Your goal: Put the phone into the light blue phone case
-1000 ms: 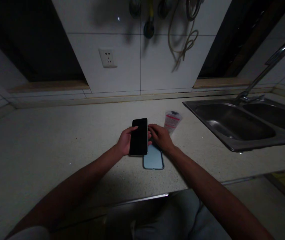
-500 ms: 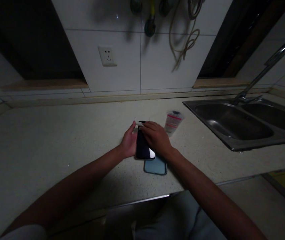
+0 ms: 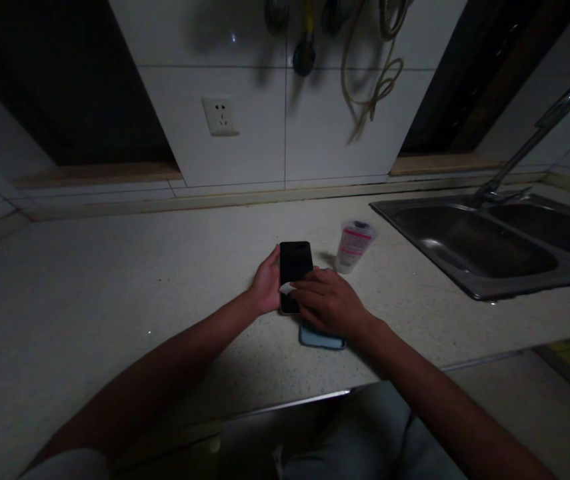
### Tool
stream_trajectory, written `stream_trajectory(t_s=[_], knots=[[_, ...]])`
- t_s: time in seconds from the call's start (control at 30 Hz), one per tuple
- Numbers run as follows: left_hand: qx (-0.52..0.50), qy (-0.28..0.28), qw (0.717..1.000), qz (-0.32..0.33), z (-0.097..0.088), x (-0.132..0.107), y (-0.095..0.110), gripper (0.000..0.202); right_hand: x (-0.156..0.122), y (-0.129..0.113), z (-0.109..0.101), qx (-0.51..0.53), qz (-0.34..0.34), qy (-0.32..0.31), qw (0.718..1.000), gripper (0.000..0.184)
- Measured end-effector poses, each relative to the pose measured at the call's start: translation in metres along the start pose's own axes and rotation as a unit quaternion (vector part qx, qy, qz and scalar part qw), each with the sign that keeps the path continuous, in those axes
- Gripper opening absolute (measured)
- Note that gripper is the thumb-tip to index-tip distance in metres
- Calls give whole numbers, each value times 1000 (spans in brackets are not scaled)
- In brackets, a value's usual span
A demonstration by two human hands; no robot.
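No text can be read. The one thing with visible lettering is the see-through plastic cup (image 3: 353, 248) on the tabletop (image 3: 205, 260), at three o'clock from the middle of the view. Its side carries pink bands (image 3: 357, 234) with rows of small print between them, but the print is too small, dim and blurred to make out a word, brand or number.

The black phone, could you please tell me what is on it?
The right hand holds a white tissue-like piece against the phone; the part beneath them is hidden.
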State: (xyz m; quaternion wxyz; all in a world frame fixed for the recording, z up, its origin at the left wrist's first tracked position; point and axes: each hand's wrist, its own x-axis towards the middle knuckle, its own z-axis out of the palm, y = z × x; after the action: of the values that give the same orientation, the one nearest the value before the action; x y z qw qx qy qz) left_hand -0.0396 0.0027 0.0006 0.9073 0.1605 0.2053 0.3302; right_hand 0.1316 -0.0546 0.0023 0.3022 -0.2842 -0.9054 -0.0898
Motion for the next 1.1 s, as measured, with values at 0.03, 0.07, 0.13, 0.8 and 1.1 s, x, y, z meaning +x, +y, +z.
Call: stream_trajectory(t_s=[0.03,0.07,0.13,0.8,1.1], knots=[[2,8,1000,-3,1,0,0,68,2,5,0,-16,29,-6,999,23],[4,17,1000,-1,1,0,0,65,5,9,0,-30,60,-13,998,25],[7,33,999,7,2,1,-1,58,14,17,1,-51,108,-27,992,29],[12,22,1000,6,2,2,-4,74,-13,-21,-22,65,7,-66,996,31],[0,38,999,1,-1,3,-2,53,18,17,-8,9,152,-2,988,40]])
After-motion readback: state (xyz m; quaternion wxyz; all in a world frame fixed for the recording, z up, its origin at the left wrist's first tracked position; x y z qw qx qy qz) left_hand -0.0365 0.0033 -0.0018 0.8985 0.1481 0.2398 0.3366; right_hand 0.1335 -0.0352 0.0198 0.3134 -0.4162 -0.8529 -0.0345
